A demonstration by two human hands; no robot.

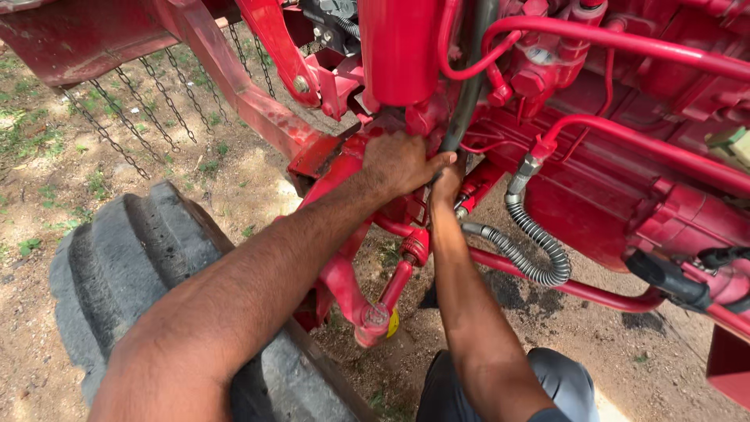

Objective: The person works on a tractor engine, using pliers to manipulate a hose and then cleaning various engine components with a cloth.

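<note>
Head view: the left hand [400, 162] is closed over a red tractor joint [414, 117] at centre, far of the tyre [133, 266]; the right hand [447, 181] is hidden, its grip untellable. Fingers could be pinched or slip against the black hose [469, 94], which runs near-vertical, pointing downward.

The left arm rises from the lower left of the frame toward the centre, bare and stretched nearly straight, ending in the left hand [398, 162], back up and fingers curled forward. The right forearm climbs from the bottom centre, its right hand [447, 181] tucked just under the left, touching it, its grip hidden.
</note>
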